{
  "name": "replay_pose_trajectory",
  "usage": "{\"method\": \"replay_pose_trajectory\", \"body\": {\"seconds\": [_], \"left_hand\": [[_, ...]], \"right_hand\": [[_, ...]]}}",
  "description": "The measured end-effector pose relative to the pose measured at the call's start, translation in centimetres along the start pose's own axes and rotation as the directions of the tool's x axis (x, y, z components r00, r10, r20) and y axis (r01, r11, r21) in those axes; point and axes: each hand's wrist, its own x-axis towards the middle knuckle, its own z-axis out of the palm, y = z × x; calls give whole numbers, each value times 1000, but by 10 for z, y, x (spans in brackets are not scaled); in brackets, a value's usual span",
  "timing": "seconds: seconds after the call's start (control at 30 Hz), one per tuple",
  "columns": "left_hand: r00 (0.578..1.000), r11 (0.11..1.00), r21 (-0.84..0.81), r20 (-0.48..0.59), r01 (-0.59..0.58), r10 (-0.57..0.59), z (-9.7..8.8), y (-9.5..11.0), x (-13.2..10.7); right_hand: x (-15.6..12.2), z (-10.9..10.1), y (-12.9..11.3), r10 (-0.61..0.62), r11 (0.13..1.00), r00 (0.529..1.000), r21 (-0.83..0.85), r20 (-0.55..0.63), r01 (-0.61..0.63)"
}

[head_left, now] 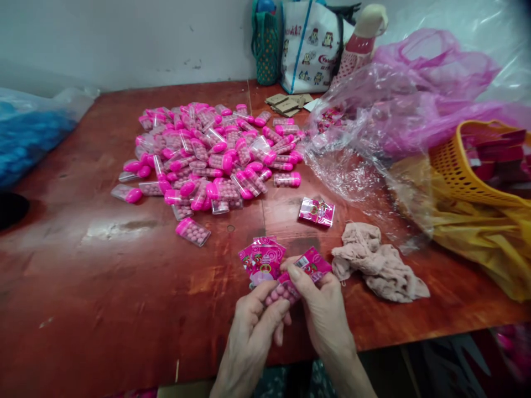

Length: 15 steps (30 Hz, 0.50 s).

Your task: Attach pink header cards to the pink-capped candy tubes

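Observation:
My left hand (253,326) is closed on a small clear container of pink candy balls (277,295), close to the table's front edge. My right hand (326,315) pinches a pink printed wrapper (313,264) with a barcode, which meets the container's far end. Whether the wrapper goes around the container or only lies against it, I cannot tell. Just beyond my left hand lies a fanned bunch of similar pink wrappers (262,257). A banded stack of pink wrappers (316,212) sits farther back. One pink-capped candy container (193,231) lies apart from the big pile (207,149).
A crumpled beige cloth (377,264) lies right of my hands. Behind it are clear plastic film (352,166), a pink bag (440,72) and a yellow basket (456,160). Bags (309,50) stand against the wall; a blue-filled bag (33,132) is at left.

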Motion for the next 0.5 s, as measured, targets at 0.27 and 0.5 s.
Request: {"method": "replay_pose_trajectory", "body": {"seconds": [0.27, 0.5], "left_hand": [[997, 987, -156, -57, 41, -51, 0, -9, 5], [997, 952, -296, 23, 73, -69, 2, -8, 10]], "right_hand": [[-11, 15, 18, 102, 993, 993, -61, 53, -98], [-3, 7, 9, 8, 999, 998, 38, 68, -10]]}}
